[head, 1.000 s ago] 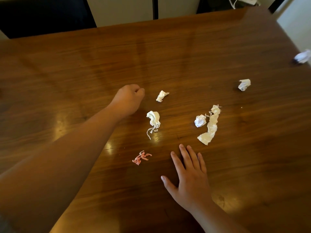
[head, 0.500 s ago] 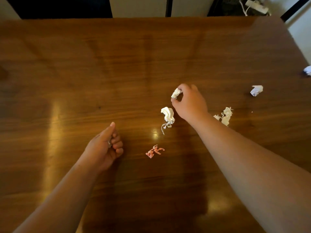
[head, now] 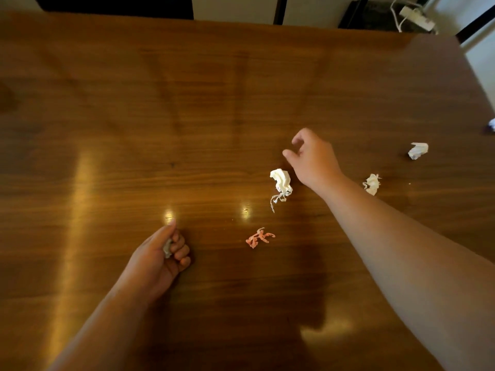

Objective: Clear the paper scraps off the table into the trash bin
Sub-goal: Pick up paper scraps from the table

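Glossy brown wooden table (head: 134, 124), and the crumpled white paper wad with a stringy tail (head: 280, 180) is lying just beside the right hand (head: 312, 160), thumb side, tail trailing toward the person. Whether anything's being held in those curled fingers (head: 298, 137) can't be told. A small greyish paper scrap (head: 167, 248) is being clenched in the left hand (head: 156, 261); the trash bin isn't being shown.

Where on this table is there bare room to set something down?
Bare: the whole left half of the table, from the far edge to the left hand, which grips a small scrap; also the far strip beyond the right hand. Crowded: right of centre, around the stringy white scrap, pink scrap, near white wad and far white wad.
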The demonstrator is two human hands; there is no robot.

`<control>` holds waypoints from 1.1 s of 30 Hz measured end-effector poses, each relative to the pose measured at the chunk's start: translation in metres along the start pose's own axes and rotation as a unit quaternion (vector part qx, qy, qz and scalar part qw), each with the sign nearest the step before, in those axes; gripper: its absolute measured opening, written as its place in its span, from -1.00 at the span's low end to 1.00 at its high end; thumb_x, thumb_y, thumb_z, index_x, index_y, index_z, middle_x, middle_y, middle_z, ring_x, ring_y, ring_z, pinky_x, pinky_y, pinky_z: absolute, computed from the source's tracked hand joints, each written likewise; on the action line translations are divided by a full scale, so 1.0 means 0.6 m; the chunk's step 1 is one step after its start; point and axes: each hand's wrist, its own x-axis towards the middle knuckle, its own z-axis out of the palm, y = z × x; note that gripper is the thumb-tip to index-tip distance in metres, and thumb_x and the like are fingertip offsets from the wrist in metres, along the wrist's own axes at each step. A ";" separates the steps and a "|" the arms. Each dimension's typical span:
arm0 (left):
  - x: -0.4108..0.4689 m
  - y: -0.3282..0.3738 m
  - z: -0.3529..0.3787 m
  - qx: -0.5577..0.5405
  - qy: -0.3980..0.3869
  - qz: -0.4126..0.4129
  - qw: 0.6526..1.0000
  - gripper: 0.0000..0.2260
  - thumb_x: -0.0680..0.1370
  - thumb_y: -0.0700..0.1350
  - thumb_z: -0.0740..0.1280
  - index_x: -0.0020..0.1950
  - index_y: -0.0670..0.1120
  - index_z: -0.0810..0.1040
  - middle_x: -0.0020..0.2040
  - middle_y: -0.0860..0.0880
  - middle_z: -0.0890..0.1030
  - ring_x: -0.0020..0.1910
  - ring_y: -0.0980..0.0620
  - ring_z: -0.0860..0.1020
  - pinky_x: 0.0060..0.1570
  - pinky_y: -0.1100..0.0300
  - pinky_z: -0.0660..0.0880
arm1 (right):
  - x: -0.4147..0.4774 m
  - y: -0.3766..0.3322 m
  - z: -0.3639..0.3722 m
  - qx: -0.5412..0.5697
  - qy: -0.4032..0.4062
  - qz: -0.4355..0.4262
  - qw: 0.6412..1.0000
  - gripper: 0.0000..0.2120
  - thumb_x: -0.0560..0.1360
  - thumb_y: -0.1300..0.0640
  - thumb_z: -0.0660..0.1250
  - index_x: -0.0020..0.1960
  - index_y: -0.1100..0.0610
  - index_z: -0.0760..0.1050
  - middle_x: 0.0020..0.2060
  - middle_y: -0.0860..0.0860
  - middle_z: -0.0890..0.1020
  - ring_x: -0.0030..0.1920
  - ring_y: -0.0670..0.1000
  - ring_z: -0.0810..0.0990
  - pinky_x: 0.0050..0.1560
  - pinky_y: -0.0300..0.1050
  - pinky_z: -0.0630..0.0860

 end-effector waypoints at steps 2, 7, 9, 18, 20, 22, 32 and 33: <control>0.000 0.001 -0.001 0.001 -0.005 -0.002 1.000 -0.73 0.46 0.08 0.40 -0.31 -0.05 0.47 -0.43 0.02 0.35 -0.47 0.07 0.37 -0.46 0.17 0.43 | -0.034 -0.003 0.003 0.014 -0.008 -0.012 1.000 -0.56 0.41 -0.22 0.40 0.16 -0.04 0.38 -0.31 -0.07 0.58 -0.40 -0.10 0.57 -0.44 -0.24 0.47; 0.000 0.003 0.004 0.023 -0.009 -0.006 1.000 -0.75 0.47 0.07 0.40 -0.29 -0.05 0.50 -0.42 0.00 0.37 -0.45 0.05 0.39 -0.43 0.15 0.45 | -0.082 0.005 0.046 -0.060 -0.043 -0.038 0.997 -0.32 0.32 -0.28 0.45 0.28 0.05 0.36 0.00 -0.04 0.57 -0.06 0.01 0.56 -0.20 -0.10 0.51; -0.002 0.002 0.005 0.026 -0.007 -0.002 1.000 -0.75 0.45 0.07 0.41 -0.30 -0.05 0.50 -0.42 0.00 0.37 -0.45 0.05 0.39 -0.42 0.16 0.45 | -0.090 0.012 0.061 -0.071 -0.040 -0.039 0.996 -0.42 0.40 -0.18 0.44 0.28 0.08 0.37 0.04 0.03 0.59 -0.02 0.05 0.56 -0.19 -0.11 0.43; -0.023 0.004 0.025 0.042 0.032 -0.002 0.999 -0.73 0.54 0.03 0.32 -0.32 -0.05 0.48 -0.43 0.01 0.35 -0.45 0.05 0.38 -0.44 0.17 0.43 | -0.150 0.013 0.059 -0.028 -0.038 -0.020 0.999 -0.62 0.58 -0.17 0.15 -0.32 0.02 0.35 -0.47 -0.09 0.47 -0.45 -0.07 0.45 -0.46 -0.17 0.26; -0.033 0.002 0.034 0.058 0.048 -0.011 0.997 -0.72 0.55 0.02 0.31 -0.32 -0.05 0.47 -0.44 0.01 0.35 -0.46 0.06 0.37 -0.45 0.18 0.42 | -0.177 0.001 0.044 0.156 -0.027 0.116 0.981 -0.52 0.55 -0.25 0.14 -0.44 -0.01 0.28 -0.57 -0.13 0.35 -0.56 -0.13 0.31 -0.44 -0.16 0.24; -0.050 -0.005 0.040 0.061 0.054 -0.021 0.996 -0.72 0.56 0.01 0.31 -0.33 -0.05 0.47 -0.44 0.01 0.35 -0.47 0.06 0.37 -0.46 0.19 0.42 | -0.210 0.000 0.029 0.374 -0.032 0.286 0.882 -0.58 0.50 -0.29 0.21 -0.33 0.01 0.38 -0.51 -0.10 0.35 -0.56 -0.11 0.28 -0.52 -0.16 0.20; -0.224 -0.130 0.107 0.022 0.018 -0.061 0.998 -0.76 0.44 0.01 0.39 -0.35 -0.06 0.46 -0.45 0.01 0.32 -0.49 0.07 0.35 -0.48 0.19 0.38 | -0.465 0.097 -0.068 0.633 -0.205 0.382 0.641 -0.70 0.35 0.10 0.45 -0.03 0.11 0.38 -0.45 -0.01 0.48 -0.60 -0.15 0.37 -0.71 -0.30 0.24; -0.247 -0.148 0.116 0.018 0.012 -0.059 0.998 -0.76 0.45 0.01 0.39 -0.34 -0.06 0.46 -0.44 0.00 0.32 -0.48 0.07 0.35 -0.48 0.19 0.38 | -0.488 0.107 -0.080 0.642 -0.220 0.375 0.631 -0.72 0.38 0.07 0.43 -0.03 0.09 0.37 -0.48 -0.03 0.42 -0.61 -0.14 0.30 -0.71 -0.29 0.20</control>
